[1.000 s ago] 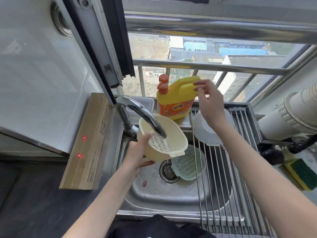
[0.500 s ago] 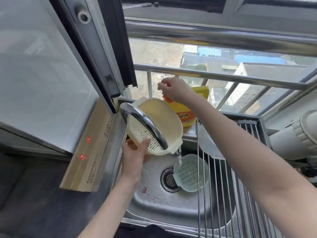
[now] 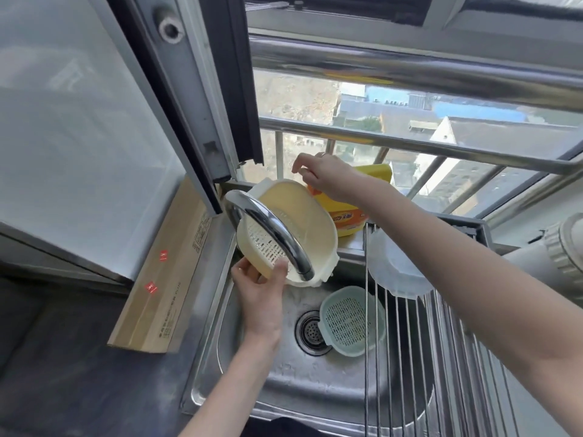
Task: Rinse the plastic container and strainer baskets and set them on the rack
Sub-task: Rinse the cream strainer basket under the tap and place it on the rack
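My left hand [image 3: 262, 290] grips the lower rim of a cream strainer basket [image 3: 310, 216], tilted on its side behind the spout of the faucet [image 3: 268, 230], its inside facing me. A pale green strainer basket [image 3: 350, 321] lies in the sink [image 3: 284, 392] beside the drain. A clear plastic container [image 3: 397, 275] sits upside down on the wire rack [image 3: 441, 357] over the sink's right half. My right hand [image 3: 323, 175] hovers with loosely curled fingers over the top of the yellow detergent bottle [image 3: 347, 216]; the bottle's pump is hidden behind it.
A long cardboard box [image 3: 164, 279] leans along the counter left of the sink. An open window frame [image 3: 192, 99] hangs just above the faucet. A white pipe [image 3: 549, 257] juts in at the right. Window bars run behind the bottle.
My left hand lifted the cream basket from under the faucet and tipped it on its side. My right hand moved left from the bottle's handle to its top.
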Available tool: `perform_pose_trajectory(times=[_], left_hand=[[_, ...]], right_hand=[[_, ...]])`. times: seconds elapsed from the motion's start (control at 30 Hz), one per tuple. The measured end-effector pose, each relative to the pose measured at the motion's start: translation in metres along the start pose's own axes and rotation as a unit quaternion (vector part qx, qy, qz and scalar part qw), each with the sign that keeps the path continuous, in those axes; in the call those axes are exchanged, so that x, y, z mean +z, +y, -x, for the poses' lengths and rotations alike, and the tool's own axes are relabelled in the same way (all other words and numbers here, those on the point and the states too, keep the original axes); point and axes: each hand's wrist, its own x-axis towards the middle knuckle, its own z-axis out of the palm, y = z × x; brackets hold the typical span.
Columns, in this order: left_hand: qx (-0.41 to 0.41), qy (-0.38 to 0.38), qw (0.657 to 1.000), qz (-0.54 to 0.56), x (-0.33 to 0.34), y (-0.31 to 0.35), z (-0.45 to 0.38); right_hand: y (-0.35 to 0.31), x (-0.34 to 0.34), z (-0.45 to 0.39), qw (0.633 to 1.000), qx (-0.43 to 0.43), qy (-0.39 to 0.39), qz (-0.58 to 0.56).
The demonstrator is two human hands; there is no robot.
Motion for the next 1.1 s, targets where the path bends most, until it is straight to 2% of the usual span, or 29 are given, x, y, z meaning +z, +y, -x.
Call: perform_pose_trajectory(times=[0.13, 0.23, 0.47, 0.53, 0.6, 0.67, 0.73, 0.77, 0.8, 0.87, 0.93, 1.0, 1.1], left_hand=[[0.010, -0.002, 1.000, -0.009, -0.002, 0.003, -0.002], [0.012, -0.004, 1.000, -0.010, -0.002, 0.003, -0.004], [0.003, -0.020, 1.000, -0.005, -0.004, 0.005, -0.005], [0.002, -0.038, 0.999, -0.016, -0.007, 0.005, -0.004], [-0.003, -0.054, 0.998, -0.029, -0.010, 0.005, -0.001], [-0.018, -0.066, 0.997, -0.032, -0.017, 0.003, 0.004], [-0.036, -0.078, 0.995, -0.043, -0.029, 0.000, 0.010], [-0.042, -0.081, 0.994, -0.054, -0.037, -0.002, 0.013], [-0.047, -0.082, 0.993, -0.068, -0.046, -0.005, 0.016], [-0.054, -0.077, 0.990, -0.107, -0.064, -0.013, 0.020], [-0.054, -0.075, 0.985, -0.145, -0.080, -0.021, 0.024], [-0.045, -0.086, 0.979, -0.178, -0.089, -0.031, 0.027], [-0.052, -0.089, 0.974, -0.201, -0.093, -0.042, 0.031]], right_hand=[[0.000, -0.012, -0.001, 0.999, 0.000, -0.051, 0.020], [0.000, -0.015, 0.000, 0.999, -0.002, -0.037, 0.030], [0.000, -0.012, -0.001, 0.991, -0.003, -0.025, 0.132], [-0.003, -0.013, 0.003, 0.994, 0.001, 0.027, 0.104], [-0.005, -0.013, 0.008, 0.988, -0.005, 0.132, 0.081], [-0.008, -0.013, 0.020, 0.961, -0.034, 0.269, 0.047], [-0.012, -0.010, 0.047, 0.911, -0.068, 0.405, -0.047], [-0.014, -0.002, 0.066, 0.891, -0.074, 0.440, -0.086], [-0.016, 0.013, 0.092, 0.890, -0.069, 0.438, -0.104], [-0.018, 0.061, 0.148, 0.931, -0.075, 0.348, -0.079], [-0.019, 0.119, 0.190, 0.977, -0.090, 0.188, 0.045], [-0.024, 0.163, 0.201, 0.990, -0.060, 0.027, 0.122], [-0.049, 0.200, 0.202, 0.993, 0.002, -0.094, 0.070]])
